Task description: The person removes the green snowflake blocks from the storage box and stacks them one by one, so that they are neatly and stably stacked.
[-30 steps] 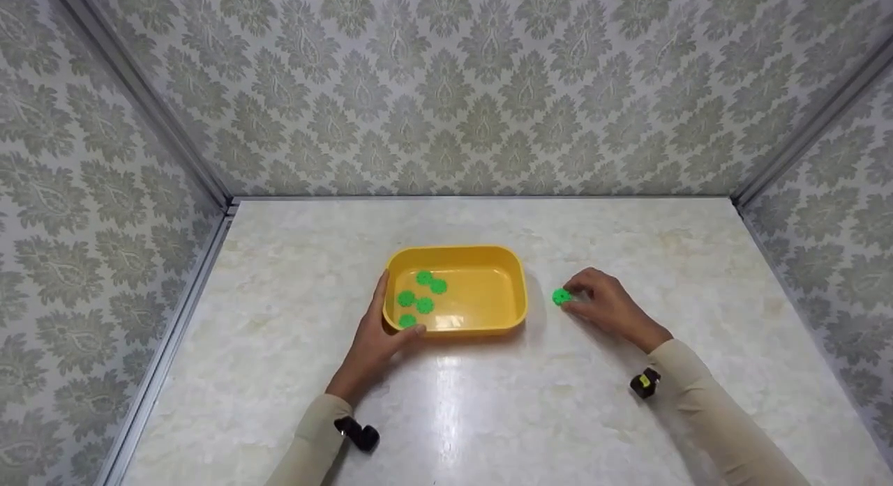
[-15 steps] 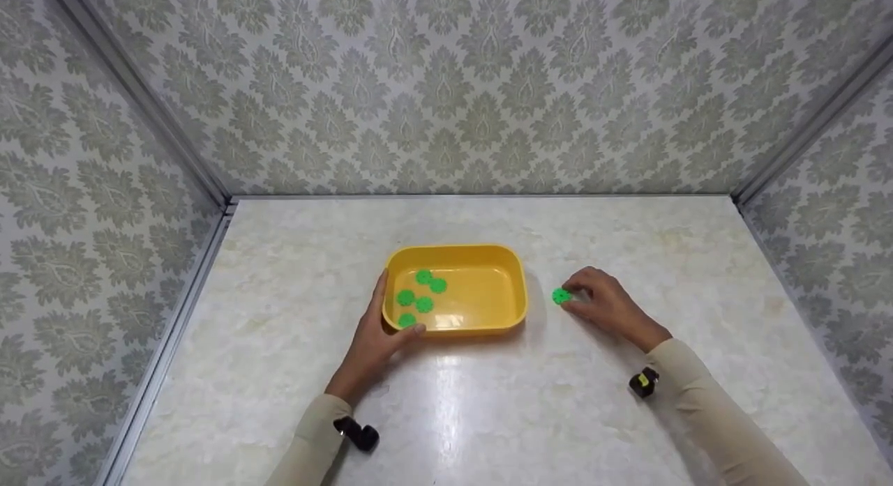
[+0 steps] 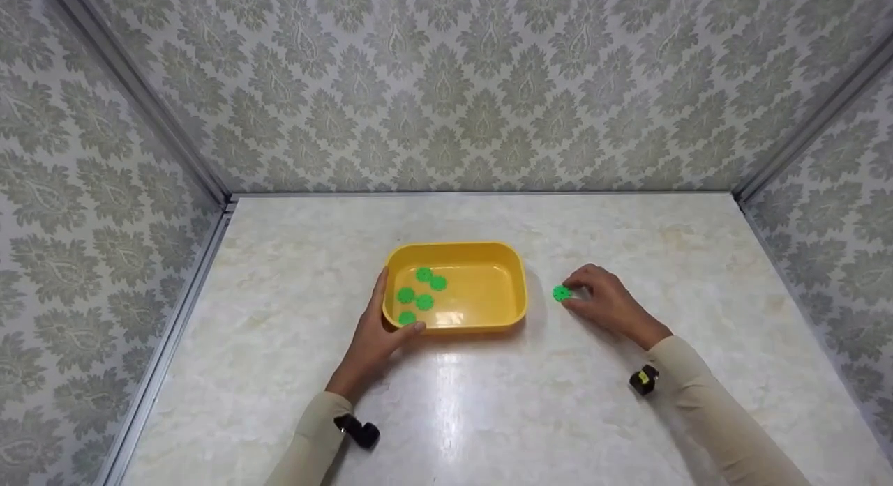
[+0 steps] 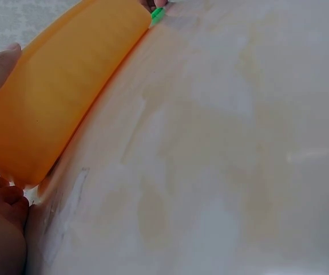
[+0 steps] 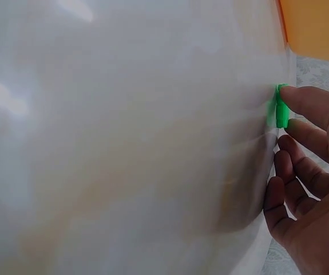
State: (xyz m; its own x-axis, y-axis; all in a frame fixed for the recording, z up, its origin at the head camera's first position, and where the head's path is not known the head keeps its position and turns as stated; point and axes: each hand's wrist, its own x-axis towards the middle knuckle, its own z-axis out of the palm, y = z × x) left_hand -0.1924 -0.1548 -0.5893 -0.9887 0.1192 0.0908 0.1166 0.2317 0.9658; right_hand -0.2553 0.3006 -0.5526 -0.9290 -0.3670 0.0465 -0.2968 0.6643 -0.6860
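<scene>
A yellow plastic tub (image 3: 455, 246) stands on the table in the head view, with several green notched discs (image 3: 424, 302) lying in its left part. My left hand (image 3: 370, 343) holds the tub's left end, thumb at the front rim and fingers along the side. The left wrist view shows that thumb and the tub's outer wall (image 4: 72, 86). Right of the tub, my right hand (image 3: 607, 301) pinches another green notched disc (image 3: 561, 293) between thumb and index finger. Edge-on in the right wrist view, this disc (image 5: 282, 109) sits at the table surface, the other fingers loosely curled.
The pale marbled table (image 3: 544, 416) reflects light at its front middle. Patterned panels (image 3: 481, 88) enclose the back and both sides, with metal rails (image 3: 167, 381) at the left edge. Each wrist wears a small black camera (image 3: 359, 431).
</scene>
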